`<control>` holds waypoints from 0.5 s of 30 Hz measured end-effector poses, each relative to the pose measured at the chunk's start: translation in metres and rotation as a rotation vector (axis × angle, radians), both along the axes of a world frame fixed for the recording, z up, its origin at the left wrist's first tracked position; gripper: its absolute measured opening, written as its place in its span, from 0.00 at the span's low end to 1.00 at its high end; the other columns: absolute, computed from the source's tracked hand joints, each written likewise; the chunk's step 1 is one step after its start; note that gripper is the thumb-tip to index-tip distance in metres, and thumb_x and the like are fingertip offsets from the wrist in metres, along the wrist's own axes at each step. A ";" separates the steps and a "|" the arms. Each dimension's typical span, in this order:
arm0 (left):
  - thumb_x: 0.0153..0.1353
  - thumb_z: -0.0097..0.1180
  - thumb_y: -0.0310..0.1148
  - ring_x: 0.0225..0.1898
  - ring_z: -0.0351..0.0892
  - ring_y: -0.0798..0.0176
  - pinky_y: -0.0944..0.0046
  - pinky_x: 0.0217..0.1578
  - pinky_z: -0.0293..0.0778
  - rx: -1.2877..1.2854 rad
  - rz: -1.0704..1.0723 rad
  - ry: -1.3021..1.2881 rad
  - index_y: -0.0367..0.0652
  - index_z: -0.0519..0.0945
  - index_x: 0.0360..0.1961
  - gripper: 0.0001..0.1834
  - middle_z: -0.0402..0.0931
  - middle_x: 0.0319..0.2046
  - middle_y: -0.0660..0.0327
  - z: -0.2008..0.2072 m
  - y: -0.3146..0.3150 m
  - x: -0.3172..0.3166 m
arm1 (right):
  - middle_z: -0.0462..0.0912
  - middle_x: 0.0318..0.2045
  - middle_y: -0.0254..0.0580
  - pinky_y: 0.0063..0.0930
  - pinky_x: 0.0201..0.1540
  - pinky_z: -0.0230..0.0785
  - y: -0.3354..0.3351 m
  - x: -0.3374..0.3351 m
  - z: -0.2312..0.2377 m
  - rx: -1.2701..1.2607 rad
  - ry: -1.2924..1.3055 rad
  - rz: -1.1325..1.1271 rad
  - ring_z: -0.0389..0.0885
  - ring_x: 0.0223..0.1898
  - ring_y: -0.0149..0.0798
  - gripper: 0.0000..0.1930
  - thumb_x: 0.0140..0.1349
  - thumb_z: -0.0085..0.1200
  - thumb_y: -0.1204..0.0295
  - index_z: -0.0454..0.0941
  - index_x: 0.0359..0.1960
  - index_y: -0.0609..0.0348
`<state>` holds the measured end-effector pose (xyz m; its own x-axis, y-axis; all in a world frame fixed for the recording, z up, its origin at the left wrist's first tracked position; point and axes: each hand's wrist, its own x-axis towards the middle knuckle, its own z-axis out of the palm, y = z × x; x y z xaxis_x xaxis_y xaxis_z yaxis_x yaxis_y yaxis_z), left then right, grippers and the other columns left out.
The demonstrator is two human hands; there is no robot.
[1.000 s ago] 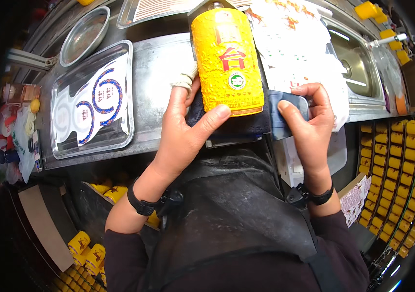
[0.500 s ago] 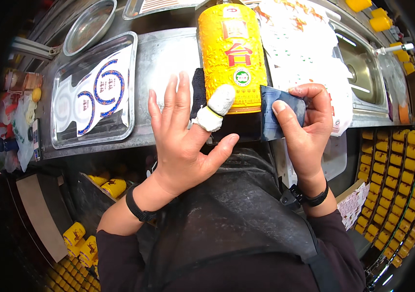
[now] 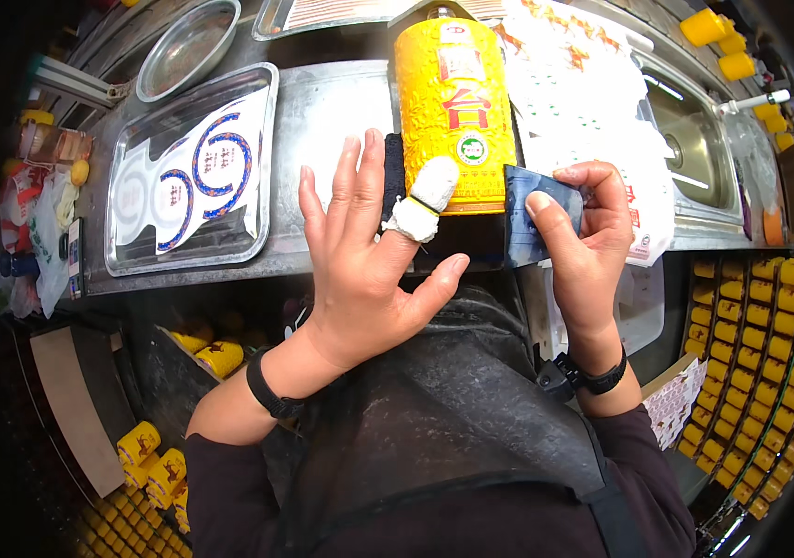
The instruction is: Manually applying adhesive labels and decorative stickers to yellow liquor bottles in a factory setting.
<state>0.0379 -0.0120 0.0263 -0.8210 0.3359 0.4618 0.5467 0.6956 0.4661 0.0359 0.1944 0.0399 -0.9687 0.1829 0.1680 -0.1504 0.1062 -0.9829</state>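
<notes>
A large yellow embossed bottle (image 3: 434, 84), with red characters and a round green emblem, lies on its side with its base toward me at the counter's front edge. My left hand (image 3: 350, 246) is spread open over its near left part. White cloth (image 3: 436, 181), tied on with a thin band, wraps that hand's index finger, which overlaps the bottle's lower left in the picture. Whether it presses there I cannot tell. Between thumb and fingers, my right hand (image 3: 587, 228) pinches a thin, dark blue square scraper (image 3: 525, 212), beside the bottle's near right corner.
Left of the bottle, a metal tray (image 3: 262, 223) carries printed decal sheets, with a metal bowl (image 3: 160, 79) behind it. To the right lie white printed decal sheets (image 3: 564, 126), then a steel sink (image 3: 694, 163). Racks of yellow bottles (image 3: 750, 335) stand lower right.
The whole view has shifted slightly, so the bottle and tray sit a little farther right. My left hand has moved slightly up and right; my right hand keeps its pinch on the scraper.
</notes>
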 end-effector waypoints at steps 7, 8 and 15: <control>0.48 0.66 0.42 0.69 0.52 0.34 0.32 0.65 0.36 -0.096 0.002 0.035 0.40 0.80 0.51 0.28 0.55 0.67 0.36 0.013 0.010 -0.007 | 0.72 0.38 0.35 0.15 0.39 0.66 -0.002 -0.002 0.002 -0.032 -0.015 0.024 0.71 0.37 0.21 0.13 0.57 0.58 0.82 0.68 0.42 0.61; 0.48 0.66 0.42 0.69 0.52 0.34 0.31 0.65 0.36 -0.094 -0.008 0.044 0.40 0.82 0.48 0.26 0.56 0.67 0.36 0.014 0.011 -0.008 | 0.72 0.38 0.35 0.15 0.39 0.66 -0.002 -0.002 0.002 -0.047 -0.013 0.020 0.71 0.37 0.21 0.13 0.57 0.58 0.82 0.69 0.42 0.61; 0.47 0.66 0.40 0.69 0.51 0.31 0.28 0.64 0.35 -0.127 -0.043 0.095 0.49 0.85 0.38 0.16 0.58 0.67 0.41 0.017 0.030 -0.011 | 0.71 0.36 0.31 0.16 0.41 0.64 0.013 0.000 -0.009 -0.082 0.018 -0.096 0.69 0.36 0.22 0.13 0.52 0.57 0.82 0.70 0.38 0.59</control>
